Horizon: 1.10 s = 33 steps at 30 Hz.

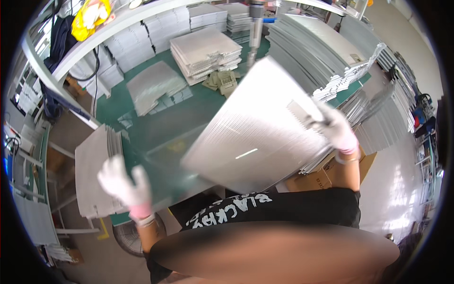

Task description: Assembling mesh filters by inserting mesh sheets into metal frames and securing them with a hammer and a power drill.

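A thin silvery-white sheet with fine ribs [255, 128] is tilted over the green table [163, 125], slightly blurred. My right hand [336, 128], in a white glove with a pink cuff, grips it by its right edge. My left hand [124, 184], gloved the same way, is empty with fingers apart. It hovers beside a stack of pale sheets [97, 170] at the table's left edge. Farther back, a translucent sheet [153, 87] lies flat. Behind the held sheet are a stack of white sheets [205, 49] and some small beige pieces [222, 83].
A tall stack of sheets [312, 52] fills the back right, and more white stacks [130, 45] line the rear. A metal hanging tool [256, 28] comes down at the back. An open cardboard box [312, 182] stands at lower right, a floor fan [135, 236] at lower left.
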Available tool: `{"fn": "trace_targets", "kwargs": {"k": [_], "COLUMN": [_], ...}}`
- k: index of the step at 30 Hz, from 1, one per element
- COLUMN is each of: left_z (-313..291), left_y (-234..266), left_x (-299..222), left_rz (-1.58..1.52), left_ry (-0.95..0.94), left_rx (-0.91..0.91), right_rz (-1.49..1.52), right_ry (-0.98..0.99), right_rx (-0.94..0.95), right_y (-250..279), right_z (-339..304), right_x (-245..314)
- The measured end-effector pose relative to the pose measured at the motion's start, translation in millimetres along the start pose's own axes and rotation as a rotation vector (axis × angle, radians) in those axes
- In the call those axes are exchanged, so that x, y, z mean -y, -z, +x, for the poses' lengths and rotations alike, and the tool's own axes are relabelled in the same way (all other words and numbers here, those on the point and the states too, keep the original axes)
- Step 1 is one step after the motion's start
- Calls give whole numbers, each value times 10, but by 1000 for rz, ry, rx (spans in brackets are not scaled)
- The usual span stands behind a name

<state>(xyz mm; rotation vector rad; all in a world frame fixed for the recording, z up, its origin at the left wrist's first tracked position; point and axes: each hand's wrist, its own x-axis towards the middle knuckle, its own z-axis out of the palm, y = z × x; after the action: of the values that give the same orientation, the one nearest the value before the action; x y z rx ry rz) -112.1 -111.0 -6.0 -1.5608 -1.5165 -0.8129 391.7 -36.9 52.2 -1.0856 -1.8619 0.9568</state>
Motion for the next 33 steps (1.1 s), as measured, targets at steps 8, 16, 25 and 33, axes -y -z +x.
{"fn": "trace_targets", "kwargs": {"k": [8, 16, 25, 33], "left_z": [-1284, -1059, -485, -166], "left_y": [172, 485, 1638, 1004], "left_x": [1451, 1686, 1893, 101], "left_rz": [439, 98, -534, -362], "left_ry": [785, 575, 996, 236], "left_rx": [880, 1017, 352, 597], "right_rz": [31, 58, -836, -495], "right_ry": [88, -125, -35, 531], "right_rx": [-890, -998, -1082, -351], "right_y": [1381, 2371, 1328, -1160], "right_z": [-403, 466, 509, 340], "right_x": [-123, -160, -17, -513]}}
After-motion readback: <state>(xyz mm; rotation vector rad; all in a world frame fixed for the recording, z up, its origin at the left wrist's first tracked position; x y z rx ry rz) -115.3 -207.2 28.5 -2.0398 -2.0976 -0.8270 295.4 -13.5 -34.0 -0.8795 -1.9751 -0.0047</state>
